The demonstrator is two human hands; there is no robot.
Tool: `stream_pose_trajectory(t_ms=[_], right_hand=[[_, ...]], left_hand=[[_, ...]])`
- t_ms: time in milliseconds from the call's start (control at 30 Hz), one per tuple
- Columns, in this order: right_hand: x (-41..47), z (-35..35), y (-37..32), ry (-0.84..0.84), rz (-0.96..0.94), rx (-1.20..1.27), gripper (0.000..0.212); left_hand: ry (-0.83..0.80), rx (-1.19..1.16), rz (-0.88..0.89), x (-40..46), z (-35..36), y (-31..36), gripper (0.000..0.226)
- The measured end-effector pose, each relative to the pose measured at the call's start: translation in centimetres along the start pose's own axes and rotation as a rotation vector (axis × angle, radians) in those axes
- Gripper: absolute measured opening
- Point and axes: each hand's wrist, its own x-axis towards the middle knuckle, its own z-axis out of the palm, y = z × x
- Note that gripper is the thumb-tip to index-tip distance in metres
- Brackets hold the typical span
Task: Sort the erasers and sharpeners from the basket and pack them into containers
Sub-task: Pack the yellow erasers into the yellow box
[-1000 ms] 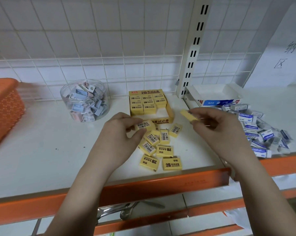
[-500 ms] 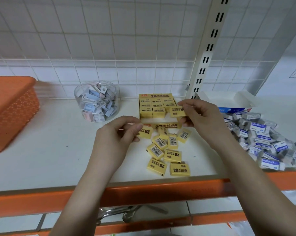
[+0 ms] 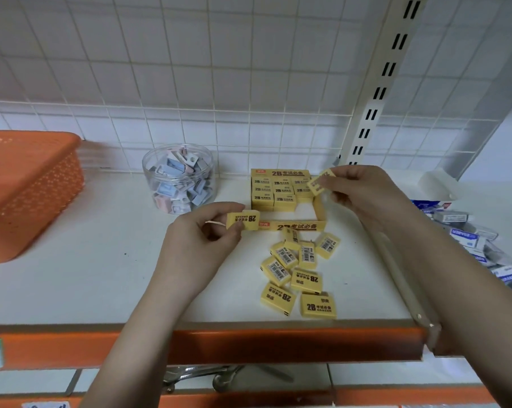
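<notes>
Pinching yellow erasers, left grip (image 3: 207,231), right grip (image 3: 357,189)

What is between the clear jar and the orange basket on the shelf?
Nothing. In the head view, the stretch of white shelf between the jar of sharpeners and the basket is bare.

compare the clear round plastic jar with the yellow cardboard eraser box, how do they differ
The clear round plastic jar is see-through and cylindrical; the yellow cardboard eraser box is opaque, low and rectangular with printed walls. The jar holds a loose jumble of small grey, blue and pink pieces; the box holds yellow erasers in neat rows, with its front part unfilled. Both stand open-topped on the white shelf.
</notes>
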Motion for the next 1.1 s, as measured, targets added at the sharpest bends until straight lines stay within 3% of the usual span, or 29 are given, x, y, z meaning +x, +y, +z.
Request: stream_pose_trajectory(t_ms=[200, 300, 367, 567, 800, 933, 1100], right_hand=[[1.8, 0.2, -0.3, -0.150, 0.154, 0.076, 0.006], [2.8, -0.2, -0.2, -0.204, 0.053, -0.331, 0.003], [3.4, -0.4, -0.2, -0.206, -0.012, -0.595, 0.014], [5.1, 0.6, 0.1, -0.257, -0.058, -1.001, 0.018], [5.3, 1.8, 0.9, -0.239, -0.108, -1.126, 0.022], [4.9, 1.7, 1.4, -0.250, -0.134, -1.193, 0.034], [4.5, 1.7, 1.8, -0.205, -0.209, -1.279, 0.029]], left_hand=[[-0.017, -0.008, 0.012, 0.0, -0.1, 0.0, 0.028], [-0.018, 0.003, 0.023, 0.1, 0.0, -0.1, 0.027], [-0.014, 0.010, 0.029, 0.2, 0.0, -0.3, 0.027], [-0.010, 0.019, 0.035, 0.4, 0.0, -0.6, 0.027], [0.007, 0.030, 0.026, 0.8, -0.1, -1.0, 0.028], [0.035, -0.010, -0.012, 1.0, -0.1, -1.2, 0.035], [0.101, -0.078, -0.046, 1.3, 0.1, -0.8, 0.027]])
